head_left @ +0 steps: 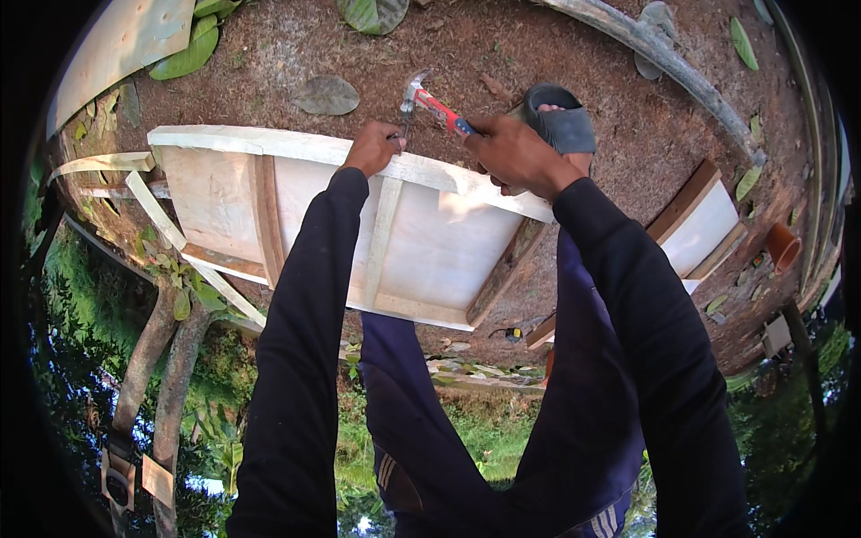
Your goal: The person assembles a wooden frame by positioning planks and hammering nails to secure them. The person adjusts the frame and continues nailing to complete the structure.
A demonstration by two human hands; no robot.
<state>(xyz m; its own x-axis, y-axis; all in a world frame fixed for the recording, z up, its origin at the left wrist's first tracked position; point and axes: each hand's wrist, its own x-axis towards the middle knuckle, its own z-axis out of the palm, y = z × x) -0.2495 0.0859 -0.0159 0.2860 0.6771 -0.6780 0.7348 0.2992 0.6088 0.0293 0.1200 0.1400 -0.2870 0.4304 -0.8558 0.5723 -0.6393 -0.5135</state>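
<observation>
Hammer in right grip, head near left grip.

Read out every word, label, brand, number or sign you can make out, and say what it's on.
None can be read.
Hammer: any marking is too small to make out.
Yellow-black item: too small to read.
Frame: no lettering that I can make out.
Trousers: pale stripes, no readable words.

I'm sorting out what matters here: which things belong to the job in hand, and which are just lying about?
In the job:
red-and-blue hammer, in the right hand
framed wooden panel, left hand at its edge

Apparently lying about:
grey-brown leaf
long pale branch
terracotta pot
</observation>
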